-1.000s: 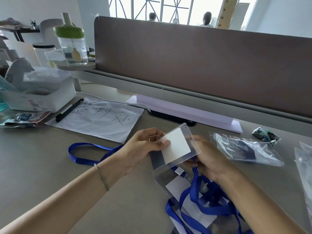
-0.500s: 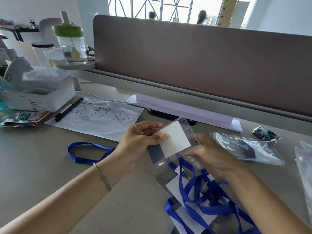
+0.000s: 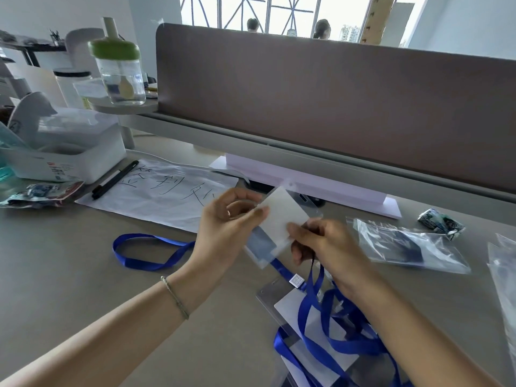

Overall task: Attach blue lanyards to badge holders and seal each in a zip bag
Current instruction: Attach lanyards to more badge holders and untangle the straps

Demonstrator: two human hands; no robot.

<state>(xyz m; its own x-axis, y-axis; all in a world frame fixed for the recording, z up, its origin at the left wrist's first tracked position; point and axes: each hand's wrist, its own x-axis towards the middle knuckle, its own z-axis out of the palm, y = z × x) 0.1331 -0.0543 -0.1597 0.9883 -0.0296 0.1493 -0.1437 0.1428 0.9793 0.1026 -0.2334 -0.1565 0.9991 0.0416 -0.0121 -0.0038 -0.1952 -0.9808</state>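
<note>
Grey worktop [image 3: 69, 275], brown partition panel [image 3: 335, 107] along its far edge. Handwritten white paper sheet [image 3: 156, 196] at left-centre. Clear zip bag [image 3: 405, 247] lies flat at right. Tangle of blue ribbon lanyards [image 3: 329, 339] over more holders near the bottom edge. Clear plastic badge holder with white card [image 3: 279, 219] held raised above the worktop, tilted. Left hand [image 3: 223, 227] pinches its left edge, fingers curled. Right hand [image 3: 326, 247] grips its lower right corner, apparently with a lanyard strap; blurred.
</note>
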